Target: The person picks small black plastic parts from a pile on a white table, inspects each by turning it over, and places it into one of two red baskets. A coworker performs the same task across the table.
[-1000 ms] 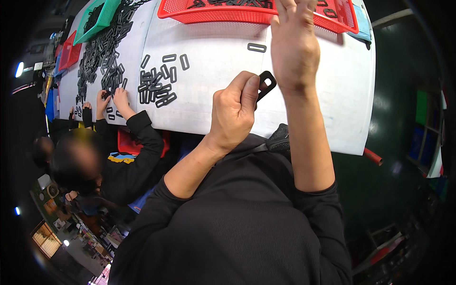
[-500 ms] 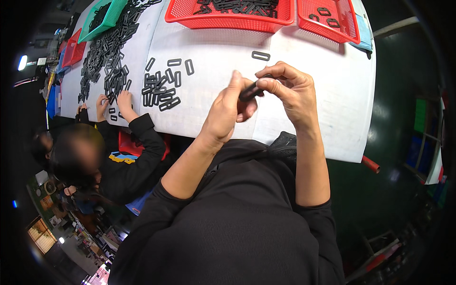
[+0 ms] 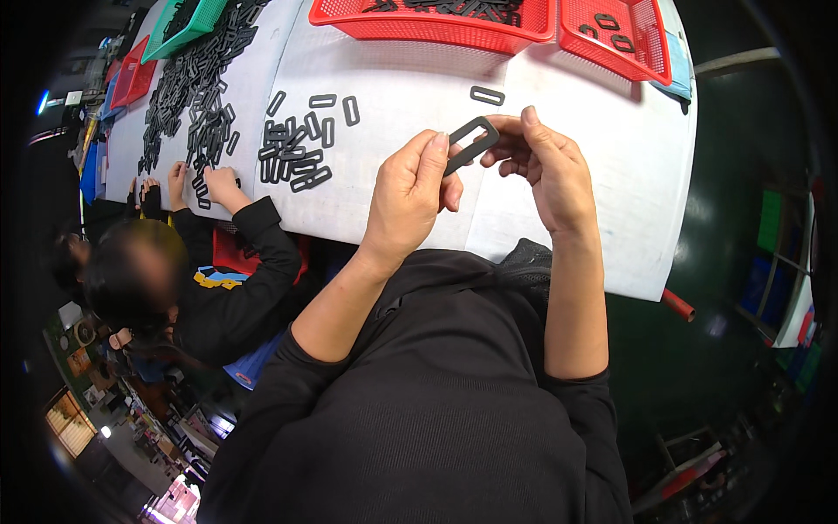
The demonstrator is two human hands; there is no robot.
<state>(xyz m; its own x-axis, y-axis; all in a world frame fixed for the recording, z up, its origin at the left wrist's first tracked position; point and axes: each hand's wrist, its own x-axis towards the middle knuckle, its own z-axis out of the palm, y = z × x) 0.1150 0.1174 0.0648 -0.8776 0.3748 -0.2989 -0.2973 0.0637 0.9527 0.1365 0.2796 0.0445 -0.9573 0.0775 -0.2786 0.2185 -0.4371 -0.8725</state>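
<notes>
My left hand [image 3: 406, 196] pinches a black, oblong, rounded link [image 3: 491, 134] between thumb and fingers, over the white table. The link is tilted, its long slot facing up; its near end is hidden by my fingers. Beside its far end, my right hand [image 3: 561, 183] is open, thumb raised and fingers spread. One right fingertip reaches toward the link's edge; whether it touches, I cannot tell. A single similar link [image 3: 487, 102] lies on the table beyond my hands. To the left, a small cluster of links [image 3: 292, 157] lies loose, some overlapping.
Beyond my hands stand a large red basket [image 3: 436, 28] full of links and a smaller red basket [image 3: 642, 68] holding several. At left, a long heap of links [image 3: 188, 96] runs beside a green basket [image 3: 205, 22]. A co-worker's hands [image 3: 223, 186] are near that heap.
My right hand has opened and drawn back from the link, its thumb lifting. The link, held by my left hand, has turned so its slot shows. The co-worker's hands have shifted slightly.
</notes>
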